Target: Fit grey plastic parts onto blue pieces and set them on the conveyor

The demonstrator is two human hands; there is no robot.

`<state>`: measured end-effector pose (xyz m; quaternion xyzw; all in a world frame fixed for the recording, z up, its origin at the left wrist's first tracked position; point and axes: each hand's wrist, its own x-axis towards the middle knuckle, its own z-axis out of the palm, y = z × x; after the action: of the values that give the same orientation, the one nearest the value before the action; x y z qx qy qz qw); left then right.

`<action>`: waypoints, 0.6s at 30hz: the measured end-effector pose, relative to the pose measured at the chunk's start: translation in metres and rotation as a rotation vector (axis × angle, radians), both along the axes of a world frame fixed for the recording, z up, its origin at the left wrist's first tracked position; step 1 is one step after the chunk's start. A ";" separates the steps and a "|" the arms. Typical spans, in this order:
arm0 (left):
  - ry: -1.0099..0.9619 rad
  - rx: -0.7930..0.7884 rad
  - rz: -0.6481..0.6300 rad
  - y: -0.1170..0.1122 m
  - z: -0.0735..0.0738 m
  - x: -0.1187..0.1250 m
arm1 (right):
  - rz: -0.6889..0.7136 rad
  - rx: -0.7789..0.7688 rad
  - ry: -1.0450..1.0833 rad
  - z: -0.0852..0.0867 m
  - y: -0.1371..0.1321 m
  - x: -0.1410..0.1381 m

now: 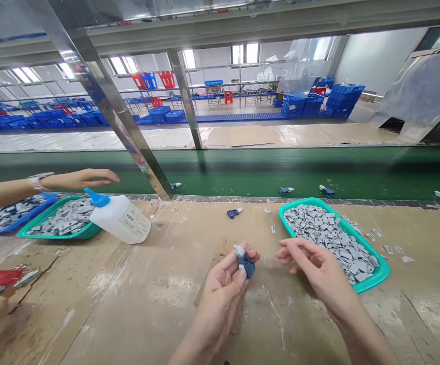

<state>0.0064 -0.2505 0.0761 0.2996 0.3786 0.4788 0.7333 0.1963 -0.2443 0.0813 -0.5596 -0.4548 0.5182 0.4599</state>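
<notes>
You're working in bright, even light, and the far windows (244, 53) on the back wall blow out to white. Glare runs in long streaks down the stainless steel post (105, 96), and the green conveyor belt (220, 170) carries a soft sheen with dim reflections. Shadows stay faint and diffuse on the cardboard-covered bench (174, 304), gathering lightly beneath your left hand (220, 299) and your right hand (320, 268). The wide lens bows the overhead beam (220, 30) and stretches the frame's edges. Focus mostly holds, though the distant blue crates (341, 101) lose fine detail.
</notes>
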 end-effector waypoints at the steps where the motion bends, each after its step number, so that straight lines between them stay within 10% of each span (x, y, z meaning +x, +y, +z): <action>1: -0.036 -0.024 -0.018 0.001 0.001 -0.001 | -0.079 0.006 -0.041 -0.002 0.002 0.008; 10: -0.149 -0.132 -0.004 0.005 0.001 -0.004 | -0.461 0.060 -0.392 -0.022 0.010 0.058; 18: -0.020 -0.091 0.039 0.024 0.003 -0.018 | -0.391 0.081 -0.889 -0.034 0.016 0.073</action>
<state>-0.0112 -0.2264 0.0788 0.2535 0.3984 0.4783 0.7404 0.2691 -0.2283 0.0478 -0.7832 -0.5134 0.1149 0.3313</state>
